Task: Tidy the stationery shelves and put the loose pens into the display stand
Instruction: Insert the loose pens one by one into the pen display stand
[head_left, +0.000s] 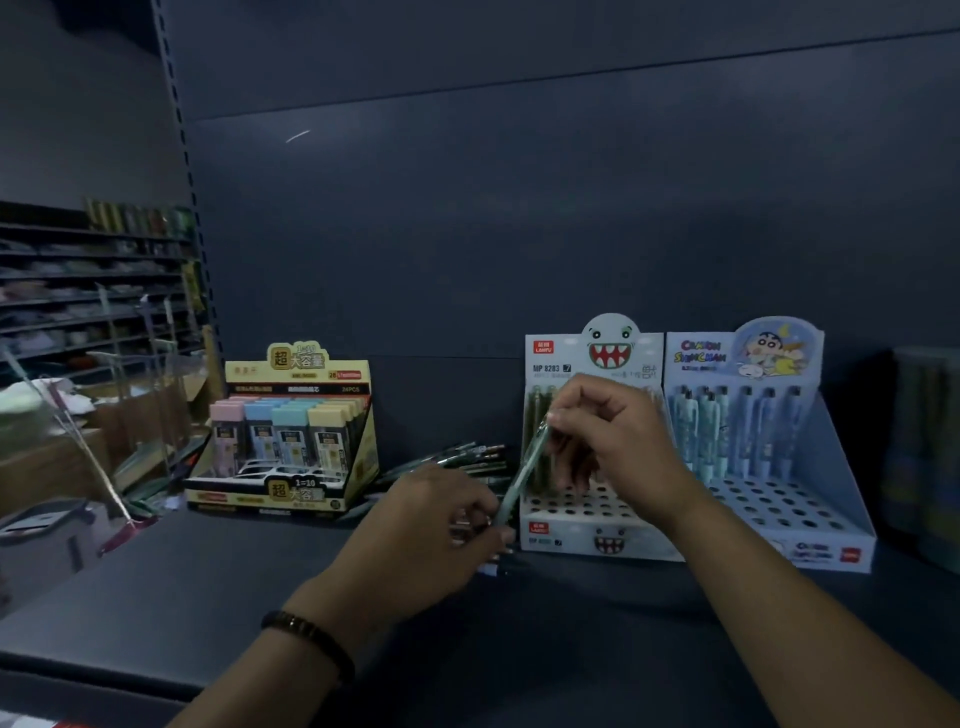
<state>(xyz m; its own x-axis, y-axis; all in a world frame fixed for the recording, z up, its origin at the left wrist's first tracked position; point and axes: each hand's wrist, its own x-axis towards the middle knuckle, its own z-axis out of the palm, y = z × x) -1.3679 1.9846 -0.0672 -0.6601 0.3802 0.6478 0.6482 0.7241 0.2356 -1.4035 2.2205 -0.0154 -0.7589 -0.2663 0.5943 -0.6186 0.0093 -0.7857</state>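
A white display stand with a shark-mouth face (587, 535) stands on the dark shelf, its front rows of holes empty and a few green pens at its back. My right hand (608, 431) pinches the top of a green pen (524, 470), which slants down in front of the stand's left side. My left hand (441, 514) grips a small bundle of pens (496, 564) just left of the stand; their tips poke out below my fingers. A pile of loose green pens (457, 460) lies on the shelf behind my left hand.
A blue cartoon display stand (800, 525) with several pens is right of the white one. A yellow box of pencil-lead cases (291, 441) sits to the left. Dark packages (930, 457) stand at the far right. The shelf front (208, 597) is bare.
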